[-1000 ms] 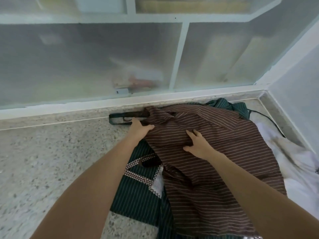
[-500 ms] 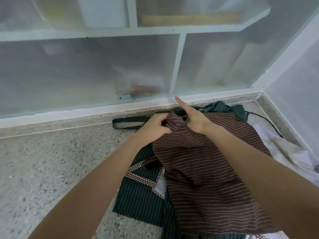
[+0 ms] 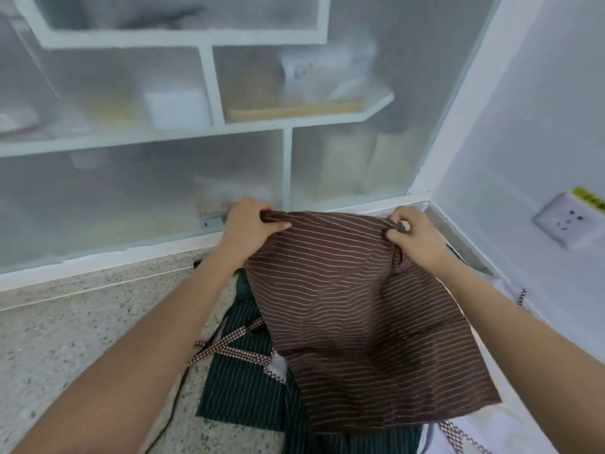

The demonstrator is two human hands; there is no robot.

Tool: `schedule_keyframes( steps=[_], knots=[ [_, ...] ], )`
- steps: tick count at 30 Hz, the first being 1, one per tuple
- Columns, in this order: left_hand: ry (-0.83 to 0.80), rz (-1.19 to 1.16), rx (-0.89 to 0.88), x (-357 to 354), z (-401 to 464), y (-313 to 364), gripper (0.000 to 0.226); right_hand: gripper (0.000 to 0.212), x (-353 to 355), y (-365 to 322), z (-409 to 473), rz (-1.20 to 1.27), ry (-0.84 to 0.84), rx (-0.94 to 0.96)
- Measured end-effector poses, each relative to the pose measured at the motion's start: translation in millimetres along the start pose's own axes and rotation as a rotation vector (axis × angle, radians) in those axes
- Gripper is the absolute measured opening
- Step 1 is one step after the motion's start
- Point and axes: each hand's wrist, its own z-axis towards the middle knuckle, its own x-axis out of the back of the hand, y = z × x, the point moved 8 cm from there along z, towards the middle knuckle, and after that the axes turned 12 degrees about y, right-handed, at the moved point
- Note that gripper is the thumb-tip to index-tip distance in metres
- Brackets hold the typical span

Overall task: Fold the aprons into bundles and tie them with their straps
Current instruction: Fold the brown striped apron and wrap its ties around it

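Half a second ago my hands were bunched together at the top of the brown apron [image 3: 353, 309] on the counter [image 3: 65, 339]. Now they are spread wide apart and raised, and the apron hangs stretched between them, its lower part draped over the green apron [image 3: 242, 398]. I read this as shaking it out flat before the first fold; no bundle, no tying yet.

Left hand [image 3: 248, 231] grips the top left corner, fingers curled over the hem with the thumb on the front. Right hand [image 3: 415, 237] pinches the top right corner, fingers curled tight; a small grey thing shows at the fingertips, can't tell what.

Hidden: the brown apron's straps, apart from maybe a checked bit [image 3: 455, 434] at bottom right, can't say whose. Checked straps [image 3: 229, 345] lie on the green apron. White cloth [image 3: 510, 430] is cut off at right. Everything behind the frosted cabinet [image 3: 209, 132] is a blur.
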Motion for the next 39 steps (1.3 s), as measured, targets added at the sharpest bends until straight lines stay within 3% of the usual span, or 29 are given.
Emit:
schedule_keyframes(
  steps=[5,9,11,13,15,18,21,25,28,33,34,36,38,39],
  knots=[
    [-0.002,-0.115,-0.126,12,-23,73,0.019,0.021,34,-19,-34,0.155,-0.16,-0.113],
    [-0.021,-0.254,-0.238,25,-50,135,0.014,0.04,48,-42,-82,0.373,-0.465,-0.294],
    [-0.039,-0.257,-0.31,32,-70,169,0.018,0.036,63,-58,-108,0.334,-0.568,-0.232],
    [-0.075,-0.29,-0.382,41,-92,202,0.01,0.03,89,-62,-120,0.205,-0.487,-0.122],
    [-0.127,-0.305,-0.385,49,-115,221,0.016,0.018,131,-62,-122,0.126,-0.213,-0.021],
    [-0.149,-0.131,-0.31,61,-141,222,0.036,0.036,202,-52,-138,0.084,0.188,0.011],
    [-0.133,0.143,-0.302,73,-168,223,0.035,0.048,247,-50,-170,0.034,0.331,0.041],
    [-0.064,0.328,-0.31,88,-204,240,0.02,0.048,277,-60,-202,-0.052,0.367,0.103],
    [0.011,0.146,-0.325,105,-227,261,0.007,0.027,300,-56,-223,0.04,0.358,0.057],
    [0.164,-0.104,-0.277,129,-246,282,0.011,0.016,338,-51,-254,0.048,0.413,0.024],
    [0.191,-0.15,-0.289,133,-252,290,0.011,0.02,339,-48,-259,0.012,0.37,-0.025],
    [0.177,-0.194,-0.363,136,-267,312,0.011,0.055,330,-44,-266,-0.066,0.204,-0.086],
    [0.085,-0.179,-0.482,130,-286,342,0.016,0.083,320,-61,-275,-0.047,0.077,-0.017],
    [0.025,-0.17,-0.531,123,-294,356,0.012,0.085,314,-76,-281,0.037,0.022,0.037]
  ],
)
